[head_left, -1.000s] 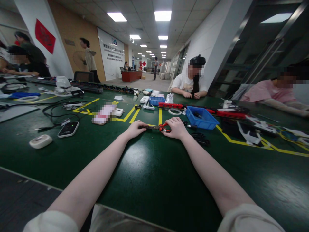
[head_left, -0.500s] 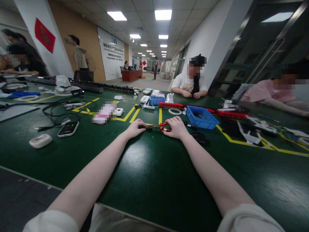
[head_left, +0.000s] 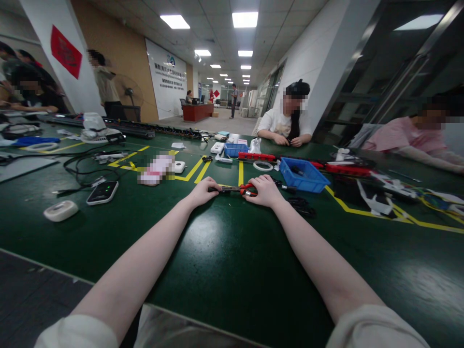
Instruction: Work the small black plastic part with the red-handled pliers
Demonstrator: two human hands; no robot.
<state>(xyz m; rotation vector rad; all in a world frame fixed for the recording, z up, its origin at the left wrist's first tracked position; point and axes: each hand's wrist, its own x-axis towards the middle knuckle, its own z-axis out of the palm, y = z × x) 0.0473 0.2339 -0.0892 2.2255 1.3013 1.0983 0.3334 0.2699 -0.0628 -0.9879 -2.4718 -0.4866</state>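
Note:
My right hand (head_left: 265,190) is closed around the red handles of a pair of pliers (head_left: 247,190). Their metal jaws point left toward my left hand (head_left: 205,192). The fingers of that hand pinch a small black piece (head_left: 224,189), which meets the tips of the jaws; its exact kind is too small to make out. Both hands are just above the green table (head_left: 224,261). A tiny pale scrap (head_left: 229,204) lies on the surface below the pliers.
Right of my hands stand a blue bin (head_left: 303,175) and a bundle of black cables (head_left: 301,207). To the left lie a phone (head_left: 156,170), a black-faced device (head_left: 102,192) and a white oval case (head_left: 61,211). Across the table sits a person (head_left: 286,121).
My hands and the pliers stay almost in place. In the background at left, a standing person has shifted to the left.

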